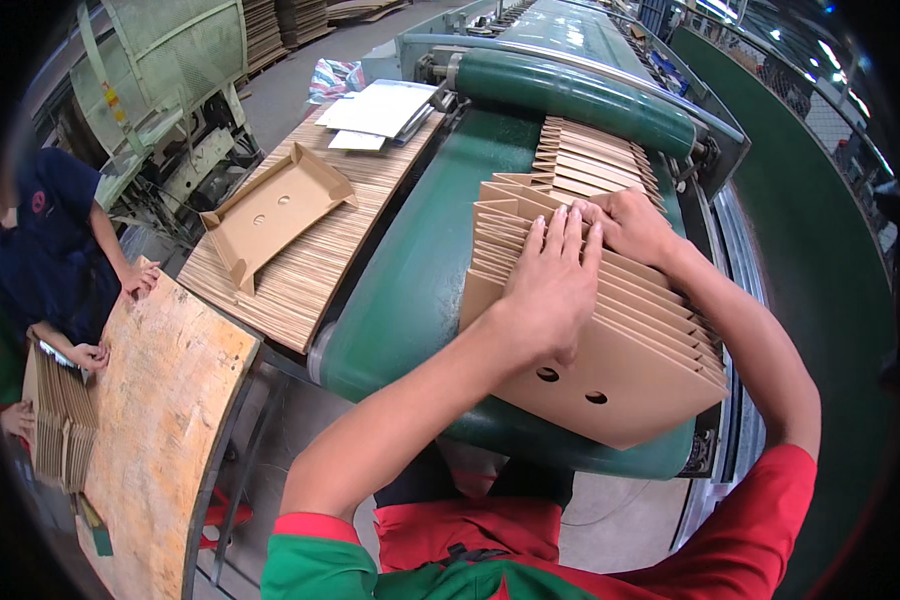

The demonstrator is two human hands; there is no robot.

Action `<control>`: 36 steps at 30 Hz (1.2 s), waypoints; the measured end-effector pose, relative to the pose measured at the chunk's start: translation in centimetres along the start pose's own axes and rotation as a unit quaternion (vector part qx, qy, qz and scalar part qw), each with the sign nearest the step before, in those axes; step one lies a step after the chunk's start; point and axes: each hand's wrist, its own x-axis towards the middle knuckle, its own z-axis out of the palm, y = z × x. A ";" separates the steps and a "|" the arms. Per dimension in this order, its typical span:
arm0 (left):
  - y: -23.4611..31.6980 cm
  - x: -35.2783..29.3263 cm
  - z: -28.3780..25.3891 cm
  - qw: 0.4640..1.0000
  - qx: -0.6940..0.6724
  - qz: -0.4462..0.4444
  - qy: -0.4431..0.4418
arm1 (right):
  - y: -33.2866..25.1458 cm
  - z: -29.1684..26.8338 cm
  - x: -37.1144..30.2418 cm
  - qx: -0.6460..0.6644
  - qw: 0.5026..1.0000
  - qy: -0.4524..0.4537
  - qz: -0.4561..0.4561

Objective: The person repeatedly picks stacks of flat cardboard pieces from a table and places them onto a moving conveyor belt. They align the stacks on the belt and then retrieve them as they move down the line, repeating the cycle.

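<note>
A row of folded brown cardboard pieces (630,370) stands on edge at the near end of the green conveyor belt (410,290). The front piece shows two dark round holes. Across the top edges of the row lies my left hand (555,285), its fingers stretched out and its thumb pointing down by the front face. My right hand (630,230) is just beyond it, fingers curled over the edges of pieces farther back. Part of its grip is hidden behind the cardboard. More folded cardboard (595,155) lies overlapped under the green roller (570,95).
Left of the belt, a striped stack of cardboard sheets (300,270) carries a cardboard tray (280,215) and white sheets (380,110). A worn wooden table (170,390) stands nearer, where a co-worker's hand (140,280) rests. Another cardboard bundle (62,430) is at far left.
</note>
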 end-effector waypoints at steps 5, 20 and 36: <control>-0.1 0.5 0.5 0.999 0.031 -0.008 -0.026 | -3.7 -6.9 -0.4 0.125 0.927 -0.305 0.176; 0.3 -14.8 0.1 0.914 -0.052 -0.020 0.401 | -15.7 -0.1 -4.1 -0.147 0.986 -0.082 0.010; -19.4 -45.9 -8.4 0.776 0.035 -0.597 0.201 | -56.5 33.6 9.6 -0.146 0.785 0.217 -0.561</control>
